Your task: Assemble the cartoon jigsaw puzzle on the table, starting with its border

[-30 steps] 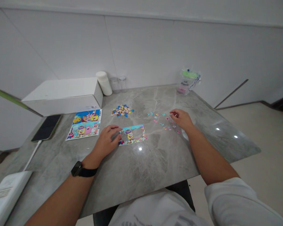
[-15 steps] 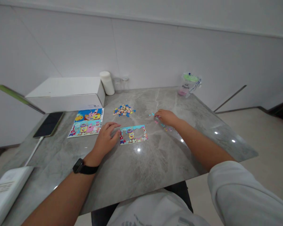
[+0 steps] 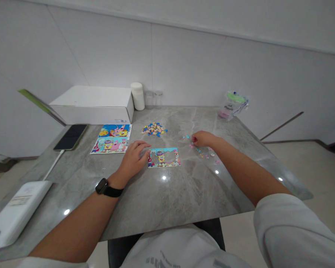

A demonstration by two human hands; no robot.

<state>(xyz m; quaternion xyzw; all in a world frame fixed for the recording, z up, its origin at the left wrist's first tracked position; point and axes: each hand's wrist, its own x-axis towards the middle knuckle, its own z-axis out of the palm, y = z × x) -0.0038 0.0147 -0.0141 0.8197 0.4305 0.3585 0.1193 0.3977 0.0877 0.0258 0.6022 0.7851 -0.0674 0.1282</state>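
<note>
A partly filled puzzle board (image 3: 164,164) lies on the grey marble table (image 3: 156,201), with gaps in its middle and upper left. Beside its left edge rests my left hand (image 3: 134,160), fingers apart and nothing held. My right hand (image 3: 203,139) is to the right of the board with its fingers pinched together; whatever they hold is too small to name. Loose puzzle pieces (image 3: 207,156) are scattered just below that hand, and a few light blue ones lie left of its fingertips. Behind the board sits a heap of mixed pieces (image 3: 154,129).
A picture sheet (image 3: 111,139) lies left of the board, near a phone (image 3: 71,137) cabled to a white power bank (image 3: 19,212). Along the back stand a white box (image 3: 92,106), a white bottle (image 3: 137,96), two clear glasses (image 3: 158,99) and a plastic bag (image 3: 232,105).
The camera view has shifted, so the table's contents appear further right. My right hand's fingers look more curled in; my left hand stays beside the board.
</note>
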